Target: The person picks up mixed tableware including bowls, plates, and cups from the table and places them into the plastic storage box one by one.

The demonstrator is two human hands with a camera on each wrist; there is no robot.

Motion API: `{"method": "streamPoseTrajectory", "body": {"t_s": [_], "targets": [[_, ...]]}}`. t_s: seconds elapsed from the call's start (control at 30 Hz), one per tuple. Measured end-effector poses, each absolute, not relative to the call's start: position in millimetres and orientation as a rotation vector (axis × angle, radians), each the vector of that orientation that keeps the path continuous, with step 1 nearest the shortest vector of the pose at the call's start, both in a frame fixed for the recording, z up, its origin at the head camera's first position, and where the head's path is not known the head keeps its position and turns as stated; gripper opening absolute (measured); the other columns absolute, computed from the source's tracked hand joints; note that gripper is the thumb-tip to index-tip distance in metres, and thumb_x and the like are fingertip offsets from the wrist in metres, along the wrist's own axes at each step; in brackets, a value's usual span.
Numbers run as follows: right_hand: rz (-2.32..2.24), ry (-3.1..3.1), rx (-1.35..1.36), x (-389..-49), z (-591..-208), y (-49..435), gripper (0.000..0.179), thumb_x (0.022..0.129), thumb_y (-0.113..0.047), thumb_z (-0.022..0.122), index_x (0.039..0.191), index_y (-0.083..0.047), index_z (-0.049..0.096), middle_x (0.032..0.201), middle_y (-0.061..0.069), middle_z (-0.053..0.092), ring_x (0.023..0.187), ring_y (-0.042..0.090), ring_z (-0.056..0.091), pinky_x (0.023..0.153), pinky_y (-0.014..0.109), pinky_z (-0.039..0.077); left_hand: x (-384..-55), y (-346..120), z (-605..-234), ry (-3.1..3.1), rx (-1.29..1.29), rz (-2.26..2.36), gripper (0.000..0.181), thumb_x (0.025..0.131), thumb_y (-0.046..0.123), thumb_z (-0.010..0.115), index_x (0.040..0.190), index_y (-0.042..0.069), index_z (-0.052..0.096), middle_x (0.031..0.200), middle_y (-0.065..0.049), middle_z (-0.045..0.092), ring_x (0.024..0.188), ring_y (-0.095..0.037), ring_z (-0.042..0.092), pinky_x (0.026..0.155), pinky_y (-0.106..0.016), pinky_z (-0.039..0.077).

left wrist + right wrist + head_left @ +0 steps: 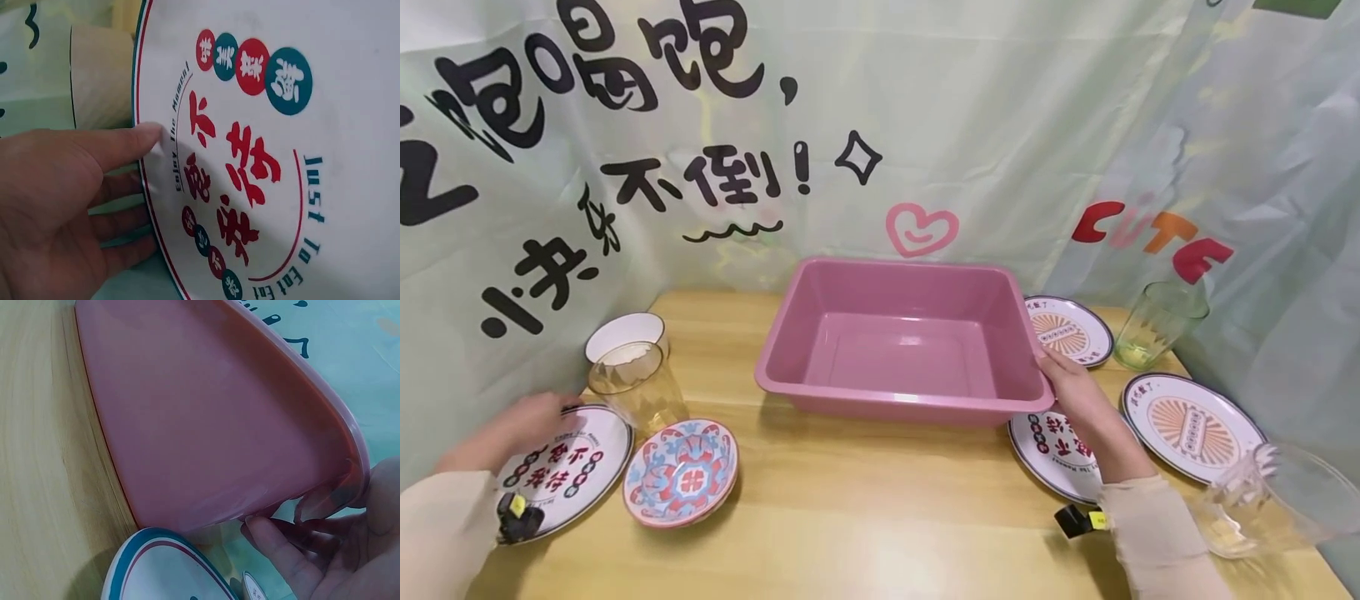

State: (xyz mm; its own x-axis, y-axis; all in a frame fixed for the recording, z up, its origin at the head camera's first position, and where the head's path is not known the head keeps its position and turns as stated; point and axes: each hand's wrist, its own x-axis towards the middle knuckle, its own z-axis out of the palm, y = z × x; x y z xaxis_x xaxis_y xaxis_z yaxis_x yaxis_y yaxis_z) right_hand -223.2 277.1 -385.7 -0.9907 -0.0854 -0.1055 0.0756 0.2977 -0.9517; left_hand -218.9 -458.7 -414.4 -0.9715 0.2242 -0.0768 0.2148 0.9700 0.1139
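Observation:
My left hand (523, 429) pinches the rim of a white plate with red lettering (568, 492) at the left of the table. In the left wrist view the thumb of that hand (56, 206) lies on top of the plate (350, 125) and its fingers reach under the edge. My right hand (1078, 396) grips the right rim of a pink plastic basin (895, 398), near its front corner. The right wrist view shows the fingers of this hand (331, 550) under the rim of the basin (200, 425). Nothing lies inside the basin.
Beside the left plate are a patterned bowl (681, 475), an amber glass (643, 400) and a white bowl (625, 325). On the right lie plates (1195, 429), one partly under my right arm (1048, 454), a green glass (1161, 325) and a clear cup (1236, 533). Printed cloth (985, 125) encloses the table.

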Motion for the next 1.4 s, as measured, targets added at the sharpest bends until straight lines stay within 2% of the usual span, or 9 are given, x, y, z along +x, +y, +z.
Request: {"method": "streamPoseTrajectory", "body": {"t_s": [0.13, 0.3, 0.5, 0.63, 0.8, 0.97, 1.1, 1.33, 1.4], "targets": [[-1.793, 2.409, -0.028, -226, -384, 279, 0.063, 0.107, -0.043, 0.027, 0.156, -0.006, 0.015, 0.140, 0.033, 0.041, 0.096, 0.008, 0.062, 0.082, 0.025, 0.054, -227, -462, -412, 3.038, 0.347, 0.215, 0.021, 0.087, 0.005, 0.066, 0.100, -0.012, 0.065, 0.086, -0.022, 0.066, 0.077, -0.036, 0.062, 0.072, -0.055, 0.049], [-1.795, 2.395, -0.025, -228, -387, 280, 0.064, 0.106, -0.045, 0.027, 0.156, -0.007, 0.015, 0.140, 0.032, 0.042, 0.097, 0.010, 0.062, 0.081, 0.025, 0.054, -229, -464, -408, 2.963, 0.281, 0.371, 0.026, 0.091, 0.006, 0.064, 0.106, -0.016, 0.063, 0.090, -0.025, 0.066, 0.082, -0.037, 0.062, 0.075, -0.056, 0.048], [-1.810, 2.376, -0.018, -227, -389, 279, 0.064, 0.106, -0.045, 0.027, 0.156, -0.006, 0.014, 0.138, 0.033, 0.043, 0.096, 0.012, 0.064, 0.081, 0.026, 0.054, -227, -465, -396, 2.955, 0.279, 0.478, 0.022, 0.095, 0.010, 0.061, 0.101, -0.010, 0.068, 0.083, -0.009, 0.067, 0.072, -0.016, 0.057, 0.065, -0.032, 0.048], [-1.822, 2.364, -0.018, -227, -389, 279, 0.065, 0.106, -0.045, 0.028, 0.156, -0.006, 0.014, 0.138, 0.033, 0.043, 0.096, 0.013, 0.064, 0.081, 0.027, 0.054, -223, -469, -385, 2.993, 0.287, 0.515, 0.022, 0.097, 0.014, 0.061, 0.103, -0.005, 0.069, 0.086, -0.004, 0.066, 0.073, -0.006, 0.053, 0.064, -0.025, 0.045], [-1.812, 2.367, -0.022, -226, -389, 279, 0.064, 0.106, -0.045, 0.028, 0.157, -0.008, 0.015, 0.138, 0.032, 0.044, 0.096, 0.013, 0.064, 0.080, 0.028, 0.055, -217, -474, -372, 3.031, 0.210, 0.588, 0.026, 0.099, 0.021, 0.061, 0.104, -0.003, 0.069, 0.086, -0.004, 0.065, 0.074, -0.006, 0.051, 0.063, -0.022, 0.042], [-1.805, 2.380, -0.031, -225, -390, 279, 0.064, 0.106, -0.045, 0.028, 0.156, -0.006, 0.016, 0.137, 0.033, 0.044, 0.096, 0.014, 0.064, 0.080, 0.028, 0.055, -209, -474, -360, 3.102, 0.187, 0.592, 0.029, 0.099, 0.025, 0.059, 0.104, -0.001, 0.069, 0.077, -0.001, 0.064, 0.063, -0.007, 0.052, 0.058, -0.024, 0.041], [-1.785, 2.394, -0.021, -225, -391, 280, 0.064, 0.106, -0.046, 0.027, 0.157, -0.008, 0.015, 0.140, 0.030, 0.043, 0.100, 0.015, 0.063, 0.082, 0.027, 0.054, -203, -474, -353, 3.127, 0.168, 0.641, 0.032, 0.100, 0.025, 0.058, 0.107, -0.004, 0.068, 0.073, -0.002, 0.064, 0.057, -0.010, 0.053, 0.054, -0.026, 0.042], [-1.785, 2.395, -0.037, -223, -390, 280, 0.063, 0.107, -0.044, 0.026, 0.157, -0.008, 0.013, 0.143, 0.031, 0.040, 0.104, 0.017, 0.061, 0.083, 0.026, 0.053, -197, -479, -342, 3.192, 0.041, 0.770, 0.031, 0.101, 0.024, 0.057, 0.106, -0.006, 0.063, 0.073, -0.003, 0.066, 0.055, -0.009, 0.054, 0.050, -0.025, 0.043], [-1.793, 2.393, -0.040, -223, -390, 279, 0.063, 0.107, -0.043, 0.026, 0.157, -0.007, 0.014, 0.143, 0.032, 0.039, 0.103, 0.015, 0.062, 0.083, 0.025, 0.053, -196, -481, -339, 3.205, -0.030, 0.842, 0.027, 0.101, 0.025, 0.057, 0.103, 0.000, 0.065, 0.073, -0.001, 0.066, 0.054, -0.010, 0.055, 0.048, -0.025, 0.045]]}}
